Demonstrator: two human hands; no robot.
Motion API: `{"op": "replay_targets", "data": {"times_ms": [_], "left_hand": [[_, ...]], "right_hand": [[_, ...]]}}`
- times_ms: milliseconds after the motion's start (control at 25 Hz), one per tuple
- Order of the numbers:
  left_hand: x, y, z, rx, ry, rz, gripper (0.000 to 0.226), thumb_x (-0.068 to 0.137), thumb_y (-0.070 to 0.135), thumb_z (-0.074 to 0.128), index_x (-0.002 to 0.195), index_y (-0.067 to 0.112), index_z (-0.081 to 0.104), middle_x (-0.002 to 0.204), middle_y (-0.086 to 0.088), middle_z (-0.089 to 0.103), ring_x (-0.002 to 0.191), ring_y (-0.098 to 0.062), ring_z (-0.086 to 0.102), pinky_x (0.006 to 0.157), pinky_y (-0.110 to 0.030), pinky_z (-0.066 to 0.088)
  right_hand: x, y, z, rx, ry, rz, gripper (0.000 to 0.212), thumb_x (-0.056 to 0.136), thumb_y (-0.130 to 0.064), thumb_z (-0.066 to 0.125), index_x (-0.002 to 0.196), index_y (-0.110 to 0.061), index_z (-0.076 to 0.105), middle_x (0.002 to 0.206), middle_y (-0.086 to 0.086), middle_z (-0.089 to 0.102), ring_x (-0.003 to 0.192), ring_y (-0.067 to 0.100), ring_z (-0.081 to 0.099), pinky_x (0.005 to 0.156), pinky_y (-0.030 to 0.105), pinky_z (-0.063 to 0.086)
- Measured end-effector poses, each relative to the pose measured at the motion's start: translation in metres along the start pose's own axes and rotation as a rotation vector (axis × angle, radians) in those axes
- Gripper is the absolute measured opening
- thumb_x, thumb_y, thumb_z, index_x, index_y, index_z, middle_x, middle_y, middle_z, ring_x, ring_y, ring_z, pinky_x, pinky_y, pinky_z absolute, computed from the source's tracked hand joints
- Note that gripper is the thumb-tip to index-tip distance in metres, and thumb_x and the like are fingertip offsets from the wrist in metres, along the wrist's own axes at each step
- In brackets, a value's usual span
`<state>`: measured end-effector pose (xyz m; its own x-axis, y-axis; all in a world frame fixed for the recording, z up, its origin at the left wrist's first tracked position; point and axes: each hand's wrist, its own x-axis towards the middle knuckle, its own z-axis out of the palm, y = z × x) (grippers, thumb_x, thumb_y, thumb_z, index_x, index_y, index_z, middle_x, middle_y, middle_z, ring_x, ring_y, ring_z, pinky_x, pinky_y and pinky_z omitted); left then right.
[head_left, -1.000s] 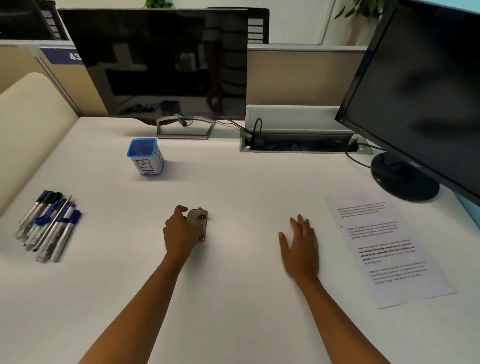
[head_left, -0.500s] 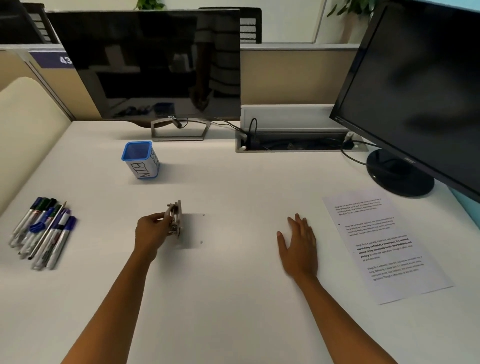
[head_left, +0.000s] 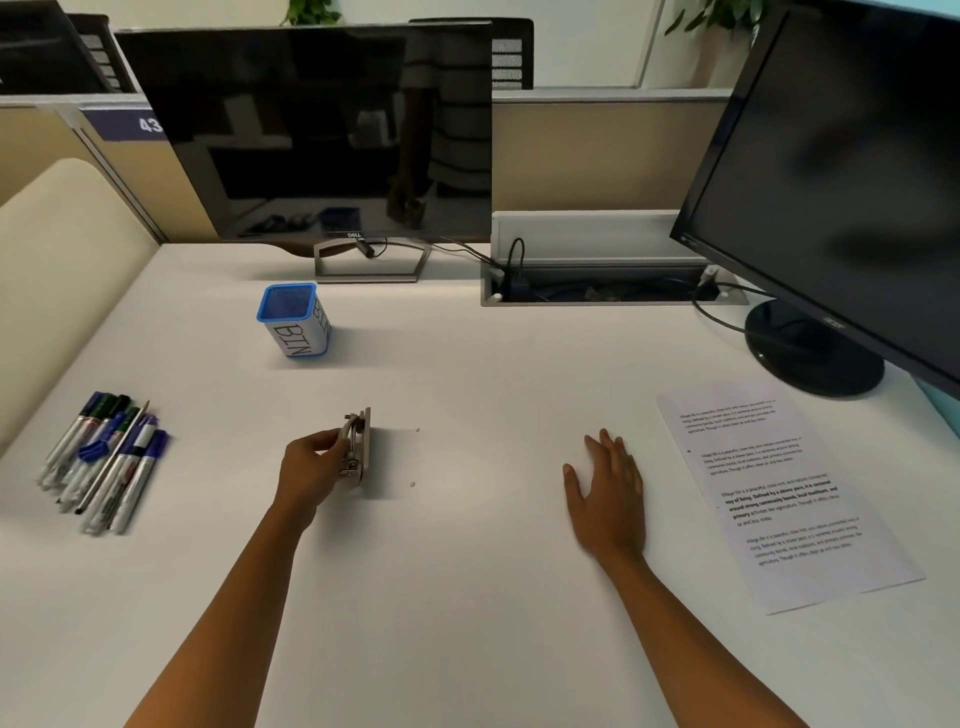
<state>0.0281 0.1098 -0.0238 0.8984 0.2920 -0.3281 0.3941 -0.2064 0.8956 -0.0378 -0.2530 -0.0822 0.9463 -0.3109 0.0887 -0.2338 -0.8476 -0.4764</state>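
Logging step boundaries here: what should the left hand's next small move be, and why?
Probably lay the hole punch down flat: the left hand grips it tipped on edge, and two white specks lie on the desk just right of it.

The metal hole punch (head_left: 358, 447) is small, grey and unpainted, with a flat base plate and a curved lever. It is tipped on edge, base plate near upright and facing right, lever to the left. It sits mid-desk (head_left: 467, 597), gripped at the lever side by the left hand (head_left: 311, 470).
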Motion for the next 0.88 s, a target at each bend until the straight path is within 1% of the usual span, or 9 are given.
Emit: {"op": "replay_targets", "data": {"times_ms": [120, 200, 240, 320, 440, 520, 600, 760, 880], "left_hand": [[-0.001, -0.001, -0.004, -0.015, 0.009, 0.000, 0.010, 0.093, 0.022, 0.066, 0.092, 0.025, 0.075, 0.088, -0.003, 0.074, 0.080, -0.025, 0.067, 0.093, -0.051, 0.056], [0.000, 0.001, -0.008, 0.044, 0.051, 0.044, 0.009, 0.093, 0.026, 0.066, 0.091, 0.025, 0.075, 0.090, 0.000, 0.074, 0.085, -0.026, 0.069, 0.090, -0.046, 0.057], [-0.001, 0.003, -0.010, 0.118, 0.092, 0.086, 0.011, 0.093, 0.027, 0.065, 0.088, 0.023, 0.074, 0.089, -0.001, 0.073, 0.087, -0.028, 0.069, 0.086, -0.041, 0.056], [-0.004, 0.005, -0.010, 0.348, 0.212, 0.180, 0.022, 0.096, 0.027, 0.060, 0.087, 0.010, 0.071, 0.092, -0.009, 0.068, 0.087, -0.034, 0.064, 0.073, -0.035, 0.047], [-0.008, 0.004, -0.006, 0.550, 0.312, 0.189, 0.024, 0.096, 0.022, 0.057, 0.095, 0.000, 0.065, 0.105, -0.018, 0.054, 0.078, -0.037, 0.051, 0.074, -0.035, 0.036], [-0.008, 0.001, -0.004, 0.589, 0.315, 0.202, 0.022, 0.095, 0.023, 0.057, 0.089, 0.002, 0.061, 0.105, -0.017, 0.052, 0.070, -0.033, 0.048, 0.073, -0.036, 0.037], [-0.007, -0.002, -0.002, 0.649, 0.306, 0.238, 0.021, 0.095, 0.024, 0.057, 0.088, 0.003, 0.059, 0.105, -0.016, 0.052, 0.069, -0.035, 0.052, 0.072, -0.036, 0.039], [-0.008, -0.002, 0.003, 0.710, 0.300, 0.236, 0.024, 0.094, 0.026, 0.057, 0.094, 0.002, 0.061, 0.111, -0.015, 0.053, 0.074, -0.041, 0.059, 0.069, -0.037, 0.042], [-0.011, -0.003, 0.008, 0.728, 0.380, 0.330, 0.031, 0.088, 0.018, 0.064, 0.115, 0.003, 0.064, 0.120, -0.016, 0.053, 0.097, -0.041, 0.057, 0.076, -0.045, 0.049]], "right_hand": [[0.000, 0.001, 0.000, 0.010, 0.007, -0.001, 0.053, 0.097, -0.043, 0.047, 0.145, -0.019, 0.042, 0.159, -0.002, 0.029, 0.149, 0.016, 0.020, 0.122, 0.036, 0.020], [0.000, 0.001, 0.000, 0.008, 0.011, -0.003, 0.053, 0.097, -0.043, 0.048, 0.145, -0.019, 0.042, 0.159, -0.002, 0.029, 0.149, 0.017, 0.020, 0.122, 0.037, 0.020], [0.000, 0.000, 0.000, 0.006, 0.010, -0.005, 0.053, 0.097, -0.043, 0.048, 0.145, -0.019, 0.042, 0.159, -0.002, 0.029, 0.149, 0.017, 0.020, 0.122, 0.036, 0.020], [0.001, 0.000, 0.001, 0.002, 0.009, -0.008, 0.054, 0.097, -0.043, 0.047, 0.145, -0.019, 0.042, 0.159, -0.002, 0.029, 0.149, 0.017, 0.020, 0.122, 0.036, 0.019], [0.001, 0.000, 0.001, 0.000, 0.010, -0.006, 0.053, 0.097, -0.043, 0.047, 0.144, -0.019, 0.042, 0.158, -0.001, 0.031, 0.149, 0.017, 0.021, 0.122, 0.036, 0.020], [0.001, 0.001, 0.002, 0.001, 0.011, -0.006, 0.053, 0.097, -0.042, 0.048, 0.144, -0.019, 0.043, 0.158, -0.001, 0.032, 0.149, 0.018, 0.021, 0.122, 0.037, 0.020], [0.002, 0.000, 0.002, 0.000, 0.014, -0.009, 0.053, 0.096, -0.042, 0.048, 0.144, -0.019, 0.043, 0.158, -0.001, 0.032, 0.149, 0.018, 0.022, 0.121, 0.037, 0.021], [0.001, 0.000, 0.002, -0.003, 0.010, -0.004, 0.053, 0.096, -0.042, 0.048, 0.144, -0.019, 0.042, 0.158, -0.001, 0.032, 0.149, 0.018, 0.022, 0.121, 0.036, 0.021], [0.001, 0.000, 0.002, -0.004, 0.010, 0.000, 0.053, 0.096, -0.042, 0.049, 0.144, -0.019, 0.042, 0.158, -0.001, 0.032, 0.149, 0.018, 0.022, 0.121, 0.037, 0.021]]}}
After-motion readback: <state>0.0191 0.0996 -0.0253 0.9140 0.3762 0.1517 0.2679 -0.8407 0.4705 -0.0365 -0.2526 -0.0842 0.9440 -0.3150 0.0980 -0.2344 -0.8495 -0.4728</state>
